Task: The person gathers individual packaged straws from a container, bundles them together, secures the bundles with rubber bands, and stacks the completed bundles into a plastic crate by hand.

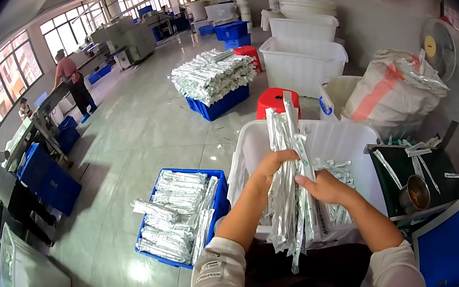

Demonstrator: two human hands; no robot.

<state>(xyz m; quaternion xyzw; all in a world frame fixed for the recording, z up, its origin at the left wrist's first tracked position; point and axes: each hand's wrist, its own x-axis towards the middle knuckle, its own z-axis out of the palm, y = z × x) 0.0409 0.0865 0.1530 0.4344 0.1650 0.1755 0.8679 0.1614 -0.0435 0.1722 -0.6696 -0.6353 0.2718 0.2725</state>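
While the left hand [277, 166] grips a bundle of foil packets [289, 194], the right hand [324, 188] clasps its side. Both are above a white bin [363, 139].

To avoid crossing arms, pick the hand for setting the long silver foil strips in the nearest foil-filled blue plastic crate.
Left, likely: the left hand grips the strips and is nearer the crate; the right hand is farther.

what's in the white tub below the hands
Silver foil strips are visible. The held bundle, left hand and right hand partly hide the tub; anything beneath the top strips is covered.
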